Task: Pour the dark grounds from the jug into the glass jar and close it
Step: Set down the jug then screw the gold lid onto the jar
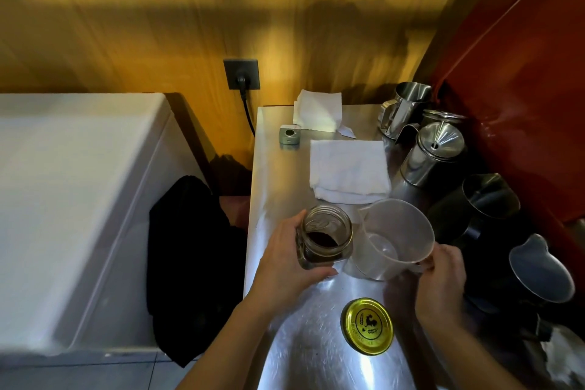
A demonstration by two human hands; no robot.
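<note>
A glass jar (326, 236) stands open on the steel counter (304, 348) with dark grounds in its bottom. My left hand (286, 260) wraps around its left side. Right beside it stands a clear plastic jug (392, 239), upright and with nothing visible inside. My right hand (440, 279) grips the jug's handle at its near right rim. The jar's gold lid (367, 326) lies flat on the counter, nearer to me, between my two forearms.
A folded white cloth (348, 169) and paper napkins (318, 111) lie behind the jar, next to a small grey device (289, 134). Steel and dark pitchers (432, 152) crowd the counter's right side. A black cloth (190, 263) hangs off the left edge beside a white appliance (72, 199).
</note>
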